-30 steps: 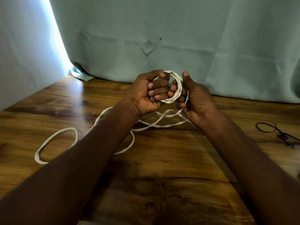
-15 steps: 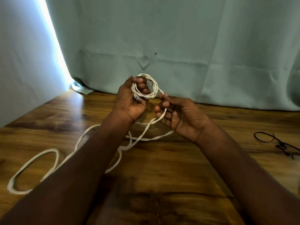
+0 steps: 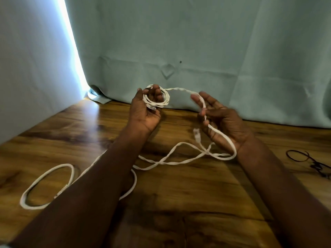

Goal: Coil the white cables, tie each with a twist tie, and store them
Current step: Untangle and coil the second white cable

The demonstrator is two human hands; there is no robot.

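1. Left hand [image 3: 146, 111] grips the finished coil [image 3: 157, 97] of white cable [image 3: 172, 156], fingers curled through the loops so they can't spring apart.
2. Right hand [image 3: 221, 120] is apart to the right, fingers loosely spread, cable running across them: likely feeding slack for the next wrap.
3. Remaining cable trails on the wooden table [image 3: 179, 203] below and left of both hands.
4. Black ties [image 3: 308, 158] lie right of the right hand, untouched.

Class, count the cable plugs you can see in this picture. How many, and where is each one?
3. One plug is in the left hand under the coil; one hangs beside the right hand; one lies on the table by the left forearm. Others may be hidden.
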